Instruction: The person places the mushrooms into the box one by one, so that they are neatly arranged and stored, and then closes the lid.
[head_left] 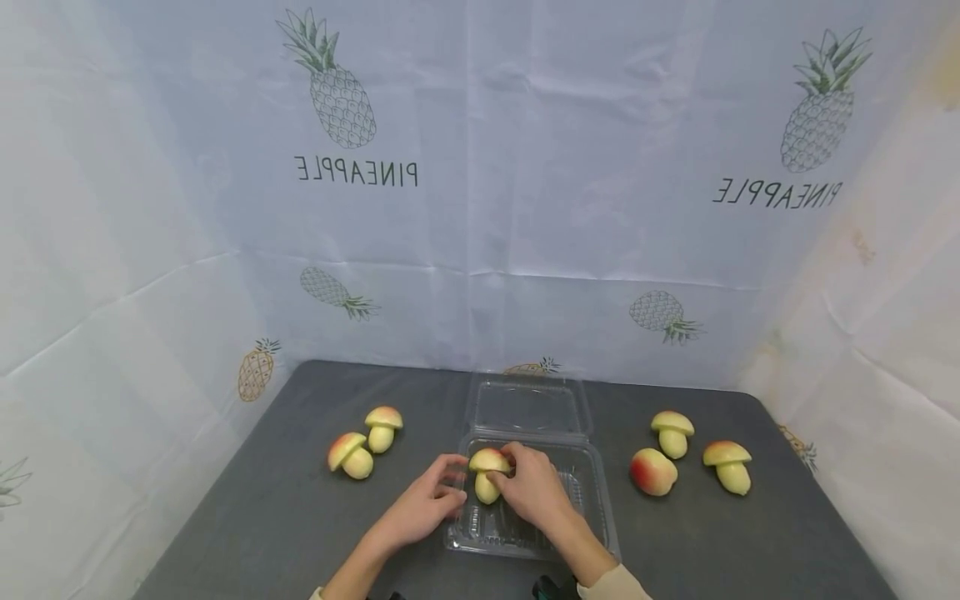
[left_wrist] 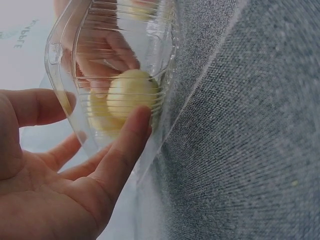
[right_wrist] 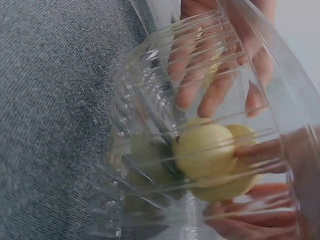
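Note:
My right hand [head_left: 534, 485] pinches a toy mushroom [head_left: 487, 492] with a red-yellow cap and pale yellow stem, inside the left part of a clear plastic container [head_left: 606, 500]. Through the ribbed wall in the right wrist view, the mushroom [right_wrist: 205, 150] shows with fingers against it. At the container's left side is my left hand [head_left: 423, 504]. Its loosely bent fingers touch the wall and rim in the left wrist view, with one fingertip [left_wrist: 142, 117] on the outside near the mushroom [left_wrist: 131, 92]. The container's hinged lid [head_left: 528, 407] lies back, away from me.
Two toy mushrooms [head_left: 382, 429] [head_left: 351, 455] lie on the dark grey table [head_left: 277, 533] at the left. On the right are two more mushrooms [head_left: 672, 433] [head_left: 727, 467] and a rounder red-yellow piece [head_left: 653, 472]. A pineapple-print cloth [head_left: 525, 208] hangs behind and at both sides.

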